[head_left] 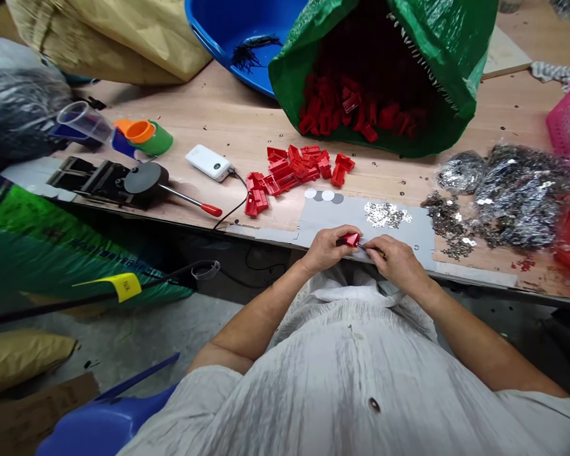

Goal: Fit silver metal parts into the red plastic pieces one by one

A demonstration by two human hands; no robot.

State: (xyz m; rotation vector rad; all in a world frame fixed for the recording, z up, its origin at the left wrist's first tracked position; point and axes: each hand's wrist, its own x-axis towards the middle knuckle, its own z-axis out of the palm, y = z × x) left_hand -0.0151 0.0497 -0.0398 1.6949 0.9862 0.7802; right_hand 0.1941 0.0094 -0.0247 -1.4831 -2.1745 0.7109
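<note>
Elbows out at the front edge of a workbench (247, 117), a person pinches a small red part (352, 239) in the fingers of the left hand (330, 248); the right hand (393, 261) has its fingers clamped on a slim tool (362, 246), tip at the part. Room remains between loose red pieces (280, 174) and a lever device (146, 178) to the left. A gray sheet (308, 221) bearing silver metal bits (387, 215) meets the front edge. Beyond, a green sack (456, 44) gapes; gray floor (209, 313) shows below.
</note>
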